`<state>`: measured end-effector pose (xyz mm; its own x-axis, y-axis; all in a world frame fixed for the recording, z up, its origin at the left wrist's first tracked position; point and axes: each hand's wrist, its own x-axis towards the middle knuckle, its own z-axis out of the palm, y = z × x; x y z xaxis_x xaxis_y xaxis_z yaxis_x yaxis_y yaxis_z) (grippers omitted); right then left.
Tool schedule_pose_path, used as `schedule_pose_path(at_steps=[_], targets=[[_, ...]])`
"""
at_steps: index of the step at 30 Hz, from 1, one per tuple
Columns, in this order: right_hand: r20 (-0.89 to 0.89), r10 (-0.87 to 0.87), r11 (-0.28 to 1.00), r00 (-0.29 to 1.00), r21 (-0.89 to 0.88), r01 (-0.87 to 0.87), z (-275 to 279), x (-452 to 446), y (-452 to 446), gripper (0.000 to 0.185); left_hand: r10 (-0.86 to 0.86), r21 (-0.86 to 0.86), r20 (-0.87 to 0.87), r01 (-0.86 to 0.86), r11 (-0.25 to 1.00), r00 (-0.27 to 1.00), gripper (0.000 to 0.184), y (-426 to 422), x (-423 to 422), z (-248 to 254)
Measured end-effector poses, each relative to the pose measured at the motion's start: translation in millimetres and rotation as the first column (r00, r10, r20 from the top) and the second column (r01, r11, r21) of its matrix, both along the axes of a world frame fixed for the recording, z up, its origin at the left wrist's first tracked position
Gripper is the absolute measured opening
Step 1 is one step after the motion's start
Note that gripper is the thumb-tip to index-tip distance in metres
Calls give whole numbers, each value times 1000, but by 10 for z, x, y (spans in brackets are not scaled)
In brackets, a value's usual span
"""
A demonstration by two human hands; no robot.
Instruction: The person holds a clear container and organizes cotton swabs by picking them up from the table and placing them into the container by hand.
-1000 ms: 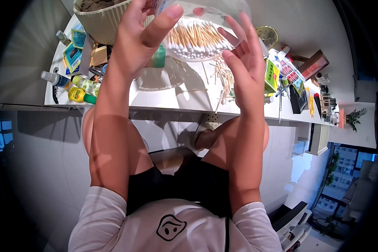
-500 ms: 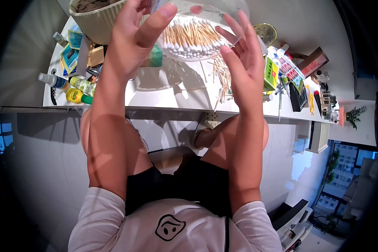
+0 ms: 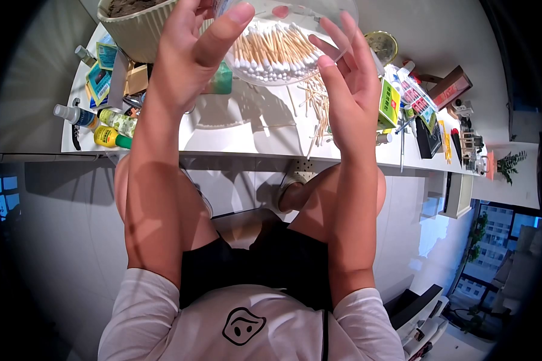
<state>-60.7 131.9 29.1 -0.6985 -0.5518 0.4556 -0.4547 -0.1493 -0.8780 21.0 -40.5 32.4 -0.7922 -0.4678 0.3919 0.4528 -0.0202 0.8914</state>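
Observation:
Between my two hands, above the white table, is a clear round plastic container (image 3: 325, 18) tilted so its contents show. Many cotton swabs (image 3: 277, 48) with pale wooden sticks and white tips lie inside it. My left hand (image 3: 193, 54) grips the container's left side, thumb on its near face and the other fingers partly hidden. On the right side, my right hand (image 3: 352, 78) holds the rim between thumb and fingers. Loose cotton swabs (image 3: 317, 108) lie in a heap on the table below, near my right wrist.
A ribbed plant pot (image 3: 141, 30) stands at the back left of the white table (image 3: 241, 132). Bottles, including a yellow bottle (image 3: 108, 137), and small boxes crowd the left end. A green-yellow box (image 3: 389, 105), a black box (image 3: 428, 139) and cosmetics fill the right side.
My hands and the container have stayed almost in place. My right thumb has shifted slightly up along the container's edge, and the container has risen a touch.

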Motion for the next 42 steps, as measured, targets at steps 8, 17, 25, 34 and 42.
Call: schedule_pose_path(at_steps=[8, 17, 25, 34, 42], targets=[[-24, -32, 999, 999, -13, 31, -42, -5, -17, 63, -63, -35, -33, 61, 998, 997, 82, -4, 43, 17], [-44, 8, 1000, 999, -13, -9, -38, -22, 10, 70, 49, 6, 82, -49, 999, 995, 81, 99, 45, 90], [-113, 0, 1000, 994, 19, 2, -65, -11, 2, 78, 71, 0, 64, -71, 997, 995, 78, 105, 24, 77], [-128, -6, 1000, 992, 27, 10, -55, -20, 22, 76, 57, 0, 58, -57, 998, 997, 75, 72, 7, 34], [-126, -33, 996, 991, 82, 43, -119, -59, 43, 73, -29, -74, 7, 29, 997, 1000, 71, -35, 23, -49]])
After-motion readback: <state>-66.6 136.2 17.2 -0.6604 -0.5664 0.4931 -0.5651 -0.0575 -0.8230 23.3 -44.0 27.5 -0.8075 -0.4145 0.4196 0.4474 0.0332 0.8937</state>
